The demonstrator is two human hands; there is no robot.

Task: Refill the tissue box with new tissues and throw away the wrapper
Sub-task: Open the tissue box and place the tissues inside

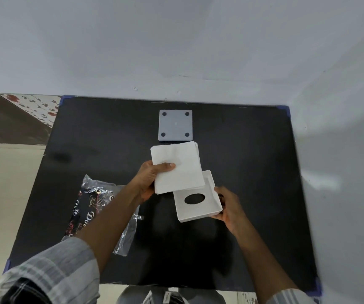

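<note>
My left hand (149,181) grips a stack of white square tissues (177,166) by its near left edge, thumb on top, held above the table. My right hand (228,206) holds the white tissue box shell (200,207) by its right side, its open side turned up and the oval slot showing dark in its floor. The stack's near right corner overlaps the box's far left corner. The clear plastic wrapper (93,207) with dark printed lettering lies on the table under my left forearm, partly hidden by it.
A grey square base plate (175,125) with a round pad near each corner lies flat at the back middle of the black table (253,150). A white wall stands right behind the table and along its right side. Patterned floor shows at the far left.
</note>
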